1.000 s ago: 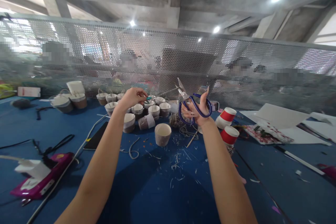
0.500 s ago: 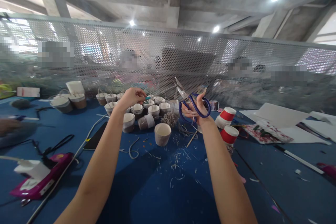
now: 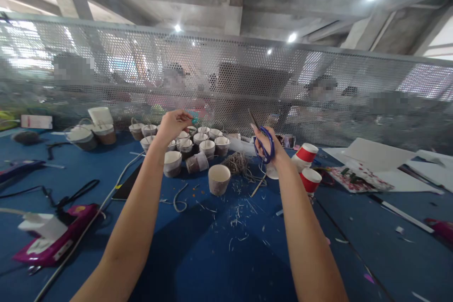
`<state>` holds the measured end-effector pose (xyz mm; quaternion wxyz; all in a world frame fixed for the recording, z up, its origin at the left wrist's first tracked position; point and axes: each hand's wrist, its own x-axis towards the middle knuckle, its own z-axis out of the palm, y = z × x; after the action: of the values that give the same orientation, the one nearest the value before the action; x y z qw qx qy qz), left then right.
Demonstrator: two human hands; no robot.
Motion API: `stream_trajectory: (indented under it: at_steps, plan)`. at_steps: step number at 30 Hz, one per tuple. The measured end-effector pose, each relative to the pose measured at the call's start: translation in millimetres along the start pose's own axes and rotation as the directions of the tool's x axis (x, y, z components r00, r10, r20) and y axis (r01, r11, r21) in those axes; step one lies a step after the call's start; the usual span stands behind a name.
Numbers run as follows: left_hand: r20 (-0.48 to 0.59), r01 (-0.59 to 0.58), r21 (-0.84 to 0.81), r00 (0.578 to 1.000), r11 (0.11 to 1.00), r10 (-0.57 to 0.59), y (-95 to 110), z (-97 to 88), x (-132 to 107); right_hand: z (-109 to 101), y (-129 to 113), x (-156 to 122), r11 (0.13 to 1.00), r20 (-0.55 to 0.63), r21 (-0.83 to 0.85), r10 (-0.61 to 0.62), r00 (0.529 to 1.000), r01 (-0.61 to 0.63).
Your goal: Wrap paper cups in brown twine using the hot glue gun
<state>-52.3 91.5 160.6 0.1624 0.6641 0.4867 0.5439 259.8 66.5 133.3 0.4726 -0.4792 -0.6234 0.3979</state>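
My left hand [image 3: 176, 125] is raised above the rows of small cups, its fingers pinched together on a small teal thing [image 3: 194, 119], whose kind I cannot make out. In my right hand [image 3: 269, 140] is a pair of scissors [image 3: 266, 145] with blue loop handles, blades pointing up and to the left. A grey-white wrapped cup [image 3: 219, 180] stands upright between my forearms. Behind it is a tangle of grey-brown string [image 3: 238, 164]. A similar cup [image 3: 197, 163] lies on its side among several handled cups [image 3: 200, 139].
Red-and-white paper cups [image 3: 310, 180] stand beside my right forearm. White sheets [image 3: 368, 155] lie at the right. A purple power strip [image 3: 58, 240] and its cable are at the left, with a glue gun [image 3: 21, 168] behind. String scraps litter the blue table [image 3: 212, 255]. A perforated metal screen [image 3: 198, 66] rises behind.
My left hand has lifted slightly and moved left with the teal thing. The scissors have turned more upright and their blades have come together. Another person's hand has left the left edge.
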Motion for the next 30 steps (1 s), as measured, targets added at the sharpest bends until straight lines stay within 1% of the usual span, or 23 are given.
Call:
stream_trajectory:
  at_steps: [2,3,4,5,6,8,9,10,11,14,16,18,21,23,26,28,29,30]
  plan:
    - [-0.025,-0.008,-0.069,1.000,0.998,0.007,4,0.6,0,-2,2,-3,1.000,-0.036,-0.027,0.012,0.999,-0.013]
    - [-0.030,-0.015,-0.102,0.999,0.995,0.012,6,1.1,0,-3,3,-6,0.999,-0.012,-0.045,0.023,1.000,-0.023]
    - [-0.027,-0.021,-0.127,0.999,0.992,0.017,9,1.8,0,-4,3,-9,0.996,0.049,-0.064,0.060,0.997,-0.057]
    - [-0.021,-0.025,-0.142,1.000,0.990,0.022,12,2.5,0,-5,3,-12,0.991,0.132,-0.087,0.114,0.985,-0.103]
    - [-0.011,-0.030,-0.146,1.000,0.989,0.029,15,3.3,0,-4,3,-14,0.981,0.225,-0.115,0.177,0.958,-0.154]
    - [0.013,-0.047,-0.137,0.999,0.990,0.049,20,5.1,-2,-1,5,-17,0.954,0.376,-0.176,0.293,0.879,-0.242]
    - [0.027,-0.058,-0.131,0.998,0.990,0.062,23,6.2,-3,1,8,-17,0.941,0.416,-0.210,0.333,0.846,-0.267]
    - [0.047,-0.068,-0.129,0.996,0.989,0.075,26,7.4,-4,4,12,-15,0.929,0.427,-0.243,0.362,0.828,-0.280]
    - [0.073,-0.076,-0.130,0.994,0.989,0.086,28,8.7,-5,7,17,-13,0.916,0.420,-0.279,0.387,0.821,-0.289]
    - [0.160,-0.060,-0.140,0.984,0.988,0.083,34,13.6,-9,16,36,-3,0.875,0.346,-0.373,0.439,0.829,-0.308]
    - [0.210,-0.032,-0.146,0.976,0.989,0.063,35,17.3,-11,20,48,3,0.866,0.268,-0.395,0.429,0.862,-0.308]
    - [0.248,-0.020,-0.150,0.967,0.988,0.058,35,21.1,-12,21,57,7,0.860,0.167,-0.411,0.397,0.903,-0.302]
    - [0.290,-0.019,-0.149,0.955,0.989,0.062,36,27.2,-13,21,61,10,0.850,0.033,-0.439,0.338,0.940,-0.291]
    - [0.313,-0.002,-0.148,0.948,0.989,0.049,38,31.9,-15,22,55,10,0.847,-0.017,-0.459,0.294,0.956,-0.269]
    - [0.357,0.027,-0.157,0.934,0.987,0.031,41,40.1,-17,26,30,5,0.863,-0.037,-0.471,0.189,0.981,-0.184]
    - [0.385,0.027,-0.167,0.922,0.986,0.040,42,45.5,-19,31,6,-2,0.883,-0.006,-0.461,0.091,0.996,-0.083]
    - [0.400,0.021,-0.170,0.915,0.985,0.049,42,48.0,-20,34,-6,-7,0.893,0.028,-0.447,0.062,0.998,-0.043]
    - [0.417,0.012,-0.170,0.907,0.985,0.061,42,50.2,-20,37,-18,-13,0.913,0.096,-0.408,0.018,0.995,0.022]
